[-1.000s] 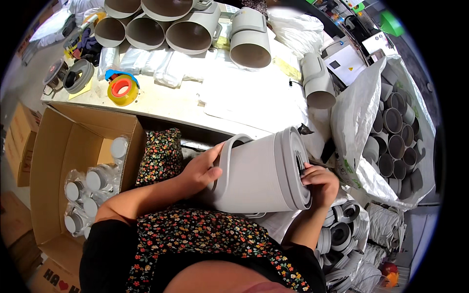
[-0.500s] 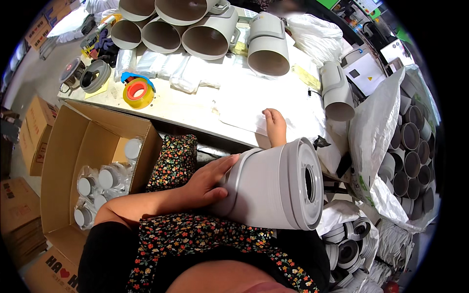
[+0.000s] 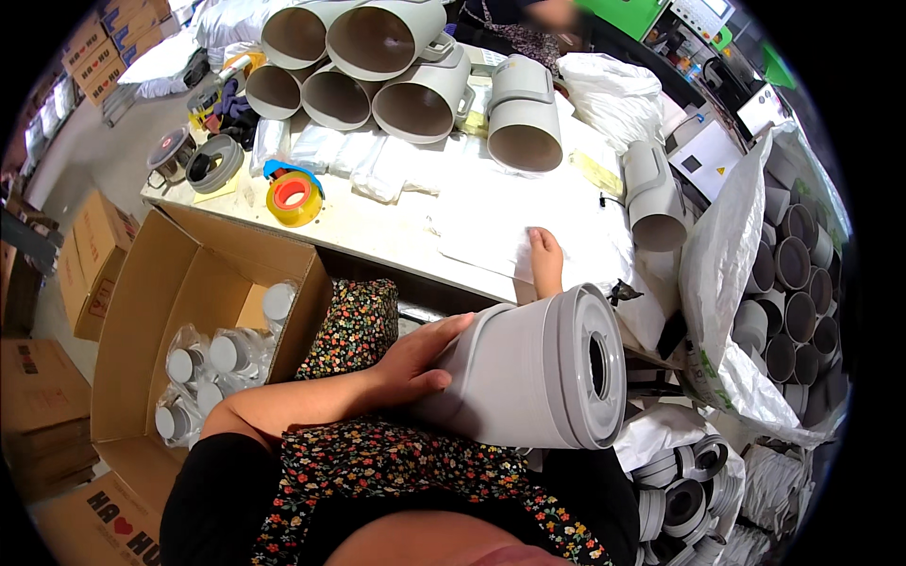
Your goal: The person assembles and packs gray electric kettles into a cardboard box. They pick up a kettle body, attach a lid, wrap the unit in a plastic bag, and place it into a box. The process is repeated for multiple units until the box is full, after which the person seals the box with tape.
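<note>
A large grey cylindrical housing (image 3: 510,377) lies on its side across my lap. Its ringed end, with a dark round hole in the middle, faces right. My left hand (image 3: 425,358) holds it near the left end, fingers along the upper side and thumb lower down. Beyond the housing, my right hand (image 3: 545,259) shows above a white sheet (image 3: 481,231) on the table, its fingers drawn together. The housing hides the right forearm, and I cannot make out what, if anything, that hand pinches.
Grey jug bodies with handles (image 3: 377,42) are stacked on the table. Yellow tape (image 3: 294,198) lies at its left. A carton (image 3: 142,330) with bagged white-capped pieces stands left. Sacks of grey cylinders (image 3: 727,274) and grey rings (image 3: 661,434) stand right. Another person (image 3: 514,33) is beyond the table.
The view has tilted, so the table and carton sit slightly lower and further right in the picture. My left hand stays on the housing, and the housing has barely moved.
</note>
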Tool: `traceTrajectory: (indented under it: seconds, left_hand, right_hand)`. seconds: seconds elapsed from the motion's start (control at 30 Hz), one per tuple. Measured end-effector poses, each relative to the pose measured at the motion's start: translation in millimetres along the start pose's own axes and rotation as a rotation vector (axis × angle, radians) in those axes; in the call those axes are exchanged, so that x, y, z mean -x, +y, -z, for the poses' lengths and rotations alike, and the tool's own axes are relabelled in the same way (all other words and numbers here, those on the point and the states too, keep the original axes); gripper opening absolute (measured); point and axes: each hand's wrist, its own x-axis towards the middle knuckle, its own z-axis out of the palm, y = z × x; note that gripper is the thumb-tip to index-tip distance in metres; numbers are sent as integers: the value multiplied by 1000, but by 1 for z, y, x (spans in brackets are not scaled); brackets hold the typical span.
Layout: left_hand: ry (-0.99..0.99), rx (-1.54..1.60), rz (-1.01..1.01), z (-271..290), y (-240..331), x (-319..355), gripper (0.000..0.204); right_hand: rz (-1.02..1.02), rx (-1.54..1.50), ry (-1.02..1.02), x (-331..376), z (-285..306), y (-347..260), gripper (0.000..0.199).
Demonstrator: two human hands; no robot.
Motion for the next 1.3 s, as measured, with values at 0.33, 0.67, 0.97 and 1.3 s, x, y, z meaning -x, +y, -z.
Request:
traceTrajectory:
  seconds: [0.33, 0.67, 0.97, 1.3]
  left_hand:
    - [264, 471, 333, 10, -10, -53, 40]
    - [444, 1240, 367, 9, -10, -130, 13]
    - [288, 541, -21, 28, 56, -77, 25]
    - [382, -76, 314, 24, -51, 41, 22]
  right_hand:
    - [-252, -874, -484, 101, -7, -96, 16]
    - [-331, -1035, -55, 99, 61, -77, 24]
    - [295, -728, -72, 257, 150, -153, 17]
    - [-426, -936, 35, 279, 64, 11, 33]
